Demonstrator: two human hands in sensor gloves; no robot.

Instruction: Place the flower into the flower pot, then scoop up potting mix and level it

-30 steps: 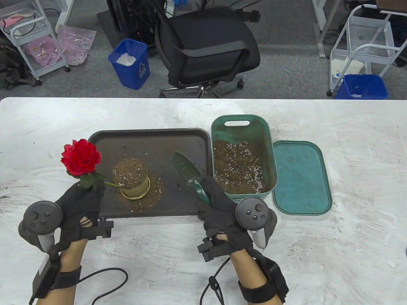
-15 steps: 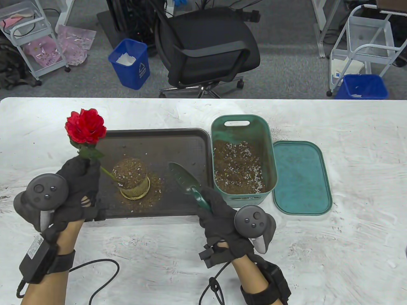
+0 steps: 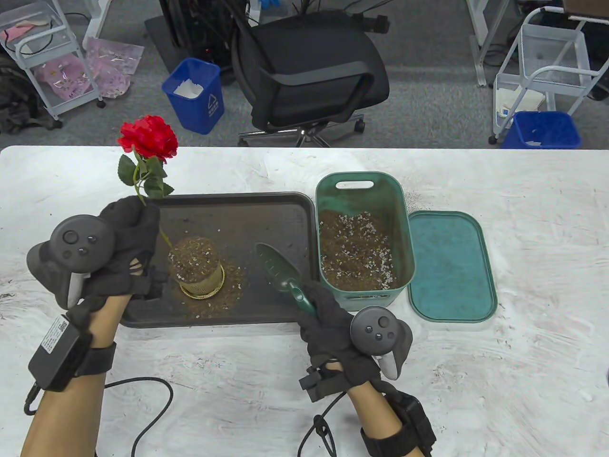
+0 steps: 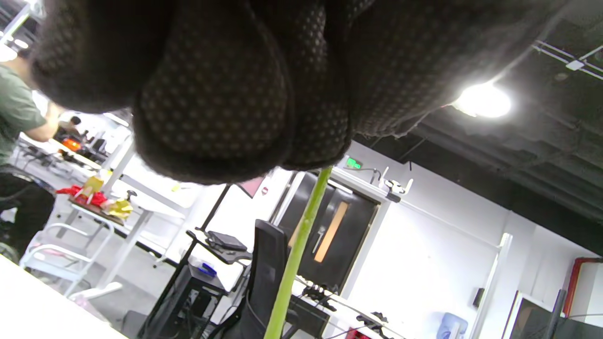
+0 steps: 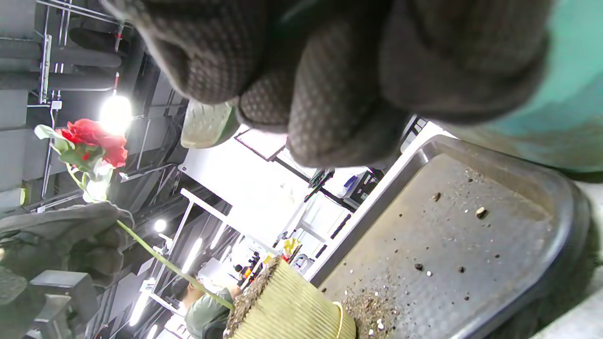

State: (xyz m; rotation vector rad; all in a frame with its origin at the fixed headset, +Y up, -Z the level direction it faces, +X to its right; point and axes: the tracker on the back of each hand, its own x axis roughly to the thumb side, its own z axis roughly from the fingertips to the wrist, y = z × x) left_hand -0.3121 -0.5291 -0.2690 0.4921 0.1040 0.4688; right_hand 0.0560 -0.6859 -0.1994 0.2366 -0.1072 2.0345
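Comparing against the two earlier table frames, the artificial rose (image 3: 148,138) has been swung from lying sideways to nearly upright, bloom raised past the bench (image 3: 523,190) far edge. The stem is gripped by the curled fingers of the left hand (image 3: 124,247), which has been moved up and in toward the flower pot (image 3: 196,267). The stem's lower end now meets the potting mix heaped in the pot, at its near-left rim; whether it is sunk in cannot be told. Insertion is judged under way, not finished. The right hand (image 3: 333,328) has barely been shifted; its fingers are kept closed round the green trowel (image 3: 280,276) handle, blade held over the grey tray (image 3: 285,209) between pot and green soil tub (image 3: 364,238). Scooping and levelling appear not yet done, though the pot already looks full and mix is spilled around it.

Stem-to-soil contact is shown best in the right wrist view, hidden partly by the glove from above. Only stem, fingertips and background room are given by the left wrist view. The tub lid (image 3: 449,266) is seen only from above.
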